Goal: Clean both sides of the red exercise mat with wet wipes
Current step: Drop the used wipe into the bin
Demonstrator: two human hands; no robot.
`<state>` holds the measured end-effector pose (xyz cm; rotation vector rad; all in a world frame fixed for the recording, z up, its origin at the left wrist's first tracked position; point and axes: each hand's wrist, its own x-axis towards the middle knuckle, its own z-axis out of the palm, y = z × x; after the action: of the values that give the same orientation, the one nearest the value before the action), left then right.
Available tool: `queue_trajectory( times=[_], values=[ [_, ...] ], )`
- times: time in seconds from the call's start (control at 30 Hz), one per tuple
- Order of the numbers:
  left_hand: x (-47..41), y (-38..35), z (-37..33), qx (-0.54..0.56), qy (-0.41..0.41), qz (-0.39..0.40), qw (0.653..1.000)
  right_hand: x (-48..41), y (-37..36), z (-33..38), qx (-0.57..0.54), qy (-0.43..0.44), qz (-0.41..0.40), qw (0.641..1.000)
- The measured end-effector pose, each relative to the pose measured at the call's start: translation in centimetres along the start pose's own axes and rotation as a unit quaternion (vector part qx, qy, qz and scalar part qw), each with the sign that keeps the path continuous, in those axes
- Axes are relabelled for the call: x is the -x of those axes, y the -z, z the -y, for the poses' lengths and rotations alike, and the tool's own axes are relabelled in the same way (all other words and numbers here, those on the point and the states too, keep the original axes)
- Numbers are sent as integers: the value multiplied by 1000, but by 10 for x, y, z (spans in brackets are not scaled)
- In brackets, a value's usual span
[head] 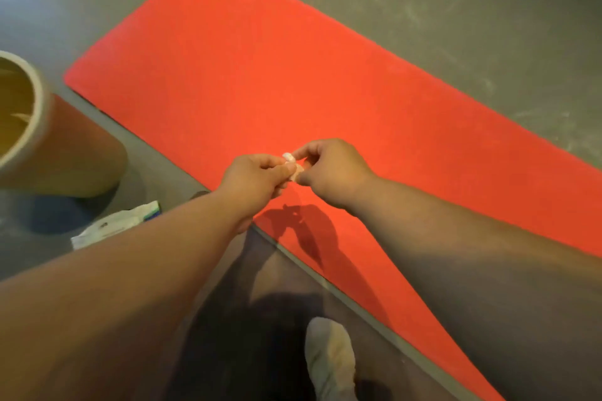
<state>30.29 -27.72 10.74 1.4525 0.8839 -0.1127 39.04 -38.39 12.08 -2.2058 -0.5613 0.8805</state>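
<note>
The red exercise mat (247, 68) lies flat on the grey floor, running from upper left to lower right. Above its near edge my left hand (252, 174) and my right hand (329, 166) meet, both pinching a small bunched white wet wipe (292, 163) between their fingertips. Most of the wipe is hidden by the fingers. A white wet wipe packet (112, 226) lies on the floor to the left, partly behind my left forearm.
A round bin (35, 127) with a pale rim and reddish-brown wall stands at the left edge, close to the mat's corner. My leg and a foot in a grey sock (330, 358) are at the bottom. Grey scuffed floor (472, 10) lies beyond the mat.
</note>
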Motion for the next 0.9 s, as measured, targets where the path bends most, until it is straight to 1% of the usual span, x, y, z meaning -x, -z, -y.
queue_trajectory(
  times=[0.27, 0.3, 0.37, 0.43, 0.53, 0.6, 0.7, 0.77, 0.87, 0.9],
  values=[
    [-10, 95, 64, 55, 58, -64, 995, -55, -120, 30, 65, 30, 73, 995],
    [-12, 109, 72, 55, 63, -77, 993, -60, -137, 35, 70, 38, 79, 994],
    [-18, 138, 97, 46, 83, -128, 987, -74, -175, 42, 78, 50, 96, 991],
    [-28, 168, 121, -21, 81, -157, 984, -88, -209, 47, 74, 55, 110, 990],
    [-45, 207, 155, -123, 49, -144, 981, -111, -253, 48, 78, 42, 104, 991],
    [-56, 225, 171, -204, 32, -146, 968, -122, -272, 45, 84, 32, 99, 991],
    [-77, 255, 191, -304, 26, -157, 939, -140, -289, 47, 90, 46, 120, 988],
    [-85, 272, 200, -380, 38, -128, 915, -147, -300, 53, 110, 60, 133, 983],
    [-93, 287, 202, -483, 3, -108, 869, -158, -315, 64, 132, 76, 143, 978],
    [-96, 292, 201, -493, -9, -104, 864, -161, -319, 69, 136, 79, 140, 977]
  ],
)
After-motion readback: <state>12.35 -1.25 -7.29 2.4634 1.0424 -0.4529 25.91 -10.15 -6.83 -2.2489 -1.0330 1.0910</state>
